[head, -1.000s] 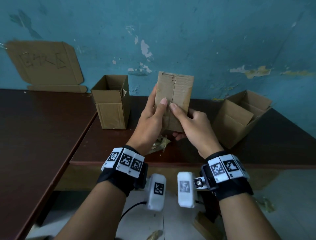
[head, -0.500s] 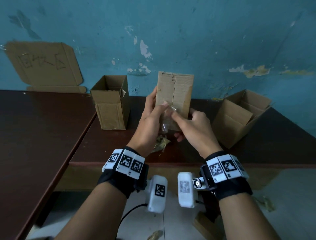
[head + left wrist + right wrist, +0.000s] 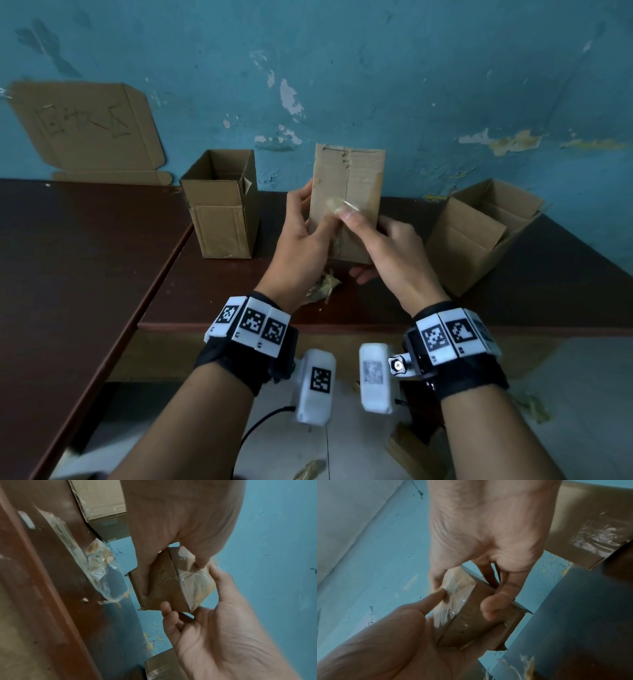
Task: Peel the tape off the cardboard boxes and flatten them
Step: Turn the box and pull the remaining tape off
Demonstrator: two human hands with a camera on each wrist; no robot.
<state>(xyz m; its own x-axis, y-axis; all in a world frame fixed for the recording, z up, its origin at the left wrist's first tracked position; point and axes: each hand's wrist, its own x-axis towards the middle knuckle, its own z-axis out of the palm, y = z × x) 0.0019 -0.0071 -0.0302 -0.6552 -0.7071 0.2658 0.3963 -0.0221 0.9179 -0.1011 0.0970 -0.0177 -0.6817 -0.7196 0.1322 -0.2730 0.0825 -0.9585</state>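
I hold a small closed cardboard box (image 3: 356, 171) upright above the table, its taped seam facing me. My left hand (image 3: 308, 222) grips its left side, thumb on the front face. My right hand (image 3: 349, 214) pinches a lifted end of clear tape (image 3: 337, 205) at the seam, while its lower fingers curl under the box. In the left wrist view the tape (image 3: 193, 577) still wraps over the box's edge (image 3: 164, 585). In the right wrist view the glossy tape (image 3: 453, 599) covers one face of the box (image 3: 481, 622), with my left thumb (image 3: 435, 599) against it.
An open box (image 3: 219, 219) stands at the left and a tilted open box (image 3: 479, 236) at the right on the dark brown table (image 3: 102, 274). Flat cardboard (image 3: 85, 126) leans on the blue wall. Crumpled peeled tape (image 3: 325, 287) lies below my hands.
My right thumb and finger have taken hold of a tape end on the box's front and lifted it off the cardboard. The box has stayed in about the same place.
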